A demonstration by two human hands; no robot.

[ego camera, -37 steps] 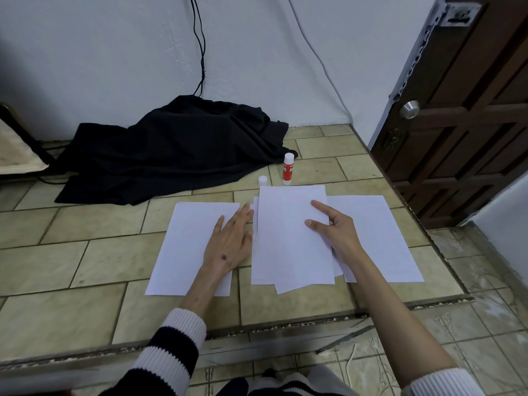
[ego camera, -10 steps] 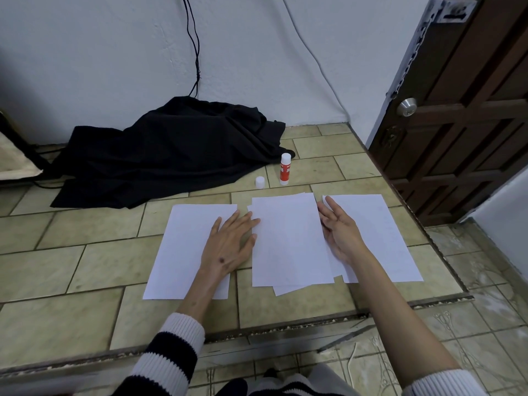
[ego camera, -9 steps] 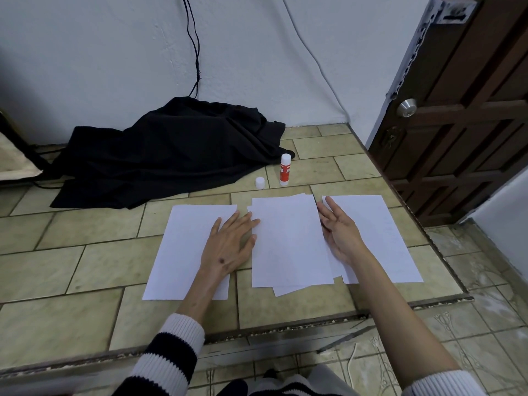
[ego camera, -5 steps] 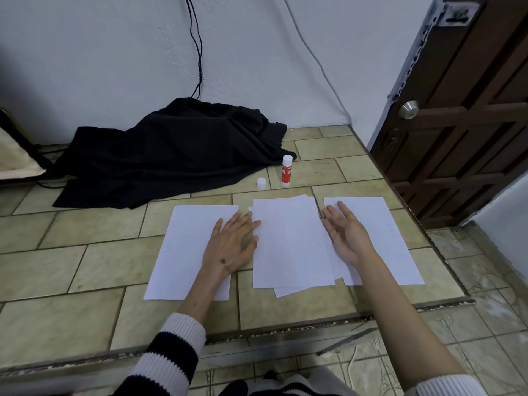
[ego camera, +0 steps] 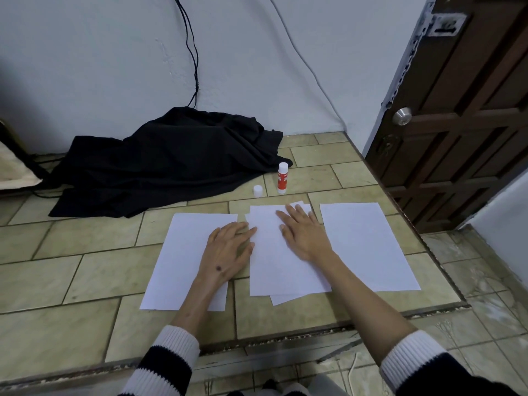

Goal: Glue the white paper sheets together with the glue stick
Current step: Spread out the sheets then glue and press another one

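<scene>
Both hands lie flat: right hand (ego camera: 304, 235) on the middle stack of white paper sheets (ego camera: 281, 270), left hand (ego camera: 227, 250) just left of it.

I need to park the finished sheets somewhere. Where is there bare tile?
Bare tile lies left of the left sheet, below the black cloth, and along the near edge under the sheets. Also behind the right sheet, beside the glue stick. The middle is crowded: stack, both hands.

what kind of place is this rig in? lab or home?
Likely a home, not a lab: a tiled ledge beside a wooden door, black cloth heaped against a plain wall with loose cables.
</scene>
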